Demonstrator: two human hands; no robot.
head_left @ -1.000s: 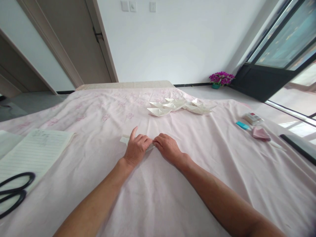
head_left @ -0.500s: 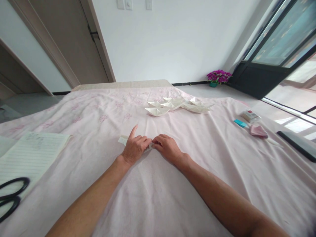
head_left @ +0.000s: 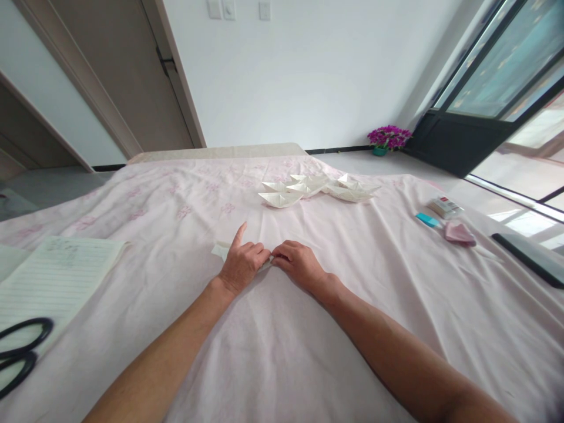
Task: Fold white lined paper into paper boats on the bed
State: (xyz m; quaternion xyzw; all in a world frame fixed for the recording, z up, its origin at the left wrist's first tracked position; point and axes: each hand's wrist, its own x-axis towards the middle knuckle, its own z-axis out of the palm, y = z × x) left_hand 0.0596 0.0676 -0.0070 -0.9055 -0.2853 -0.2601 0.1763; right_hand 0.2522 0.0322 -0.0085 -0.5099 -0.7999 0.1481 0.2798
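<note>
A small folded piece of paper [head_left: 220, 250] lies on the pink cloth, mostly covered by my hands. My left hand [head_left: 244, 264] is closed on its middle, index finger pointing up and away from the rest. Close beside it, my right hand [head_left: 296, 258] pinches the paper's right end between thumb and fingers. The fingertips of both hands nearly meet, and the fold beneath them is hidden. Farther back, several white folded paper boats [head_left: 282, 200] sit grouped together on the cloth.
At the left are a lined notepad [head_left: 66, 270] and black-handled scissors [head_left: 30, 352]. To the right lie a blue eraser-like block [head_left: 427, 220], a small package [head_left: 445, 207], a pink object [head_left: 459, 233] and a long dark object [head_left: 529, 258]. Potted purple flowers [head_left: 389, 137] stand on the floor.
Both hands stay almost in place on the folded paper. The view has shifted very slightly; nothing else visibly moved.
</note>
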